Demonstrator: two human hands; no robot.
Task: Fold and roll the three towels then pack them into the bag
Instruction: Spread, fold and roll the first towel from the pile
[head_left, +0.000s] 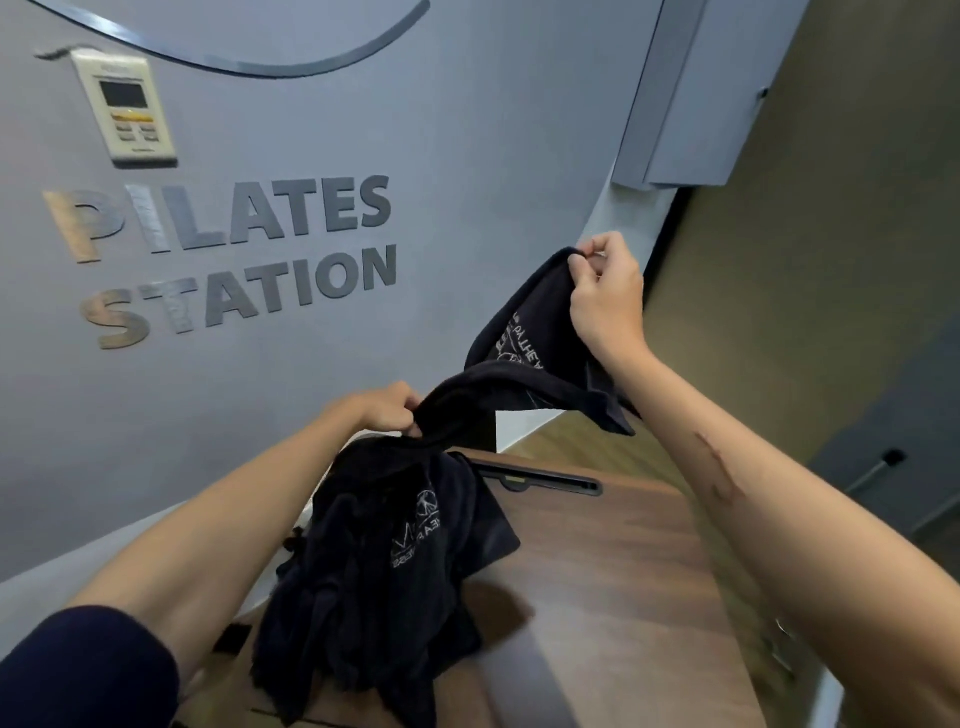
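Note:
A black towel (524, 353) with a white printed logo hangs in the air between both hands. My right hand (608, 296) pinches its upper corner, high on the right. My left hand (389, 408) grips a bunched part of the same towel lower down, near the middle. Below it, a heap of black towels (379, 561), one showing a white logo, lies crumpled on the wooden table (623, 597). I cannot make out a bag among the dark cloth.
The grey wall (457, 130) with raised "PILATES STATION" letters stands right behind the table. A wall controller (124, 109) sits at upper left. A black cable slot (540, 483) lies at the table's far edge. Bare wood shows right of the heap.

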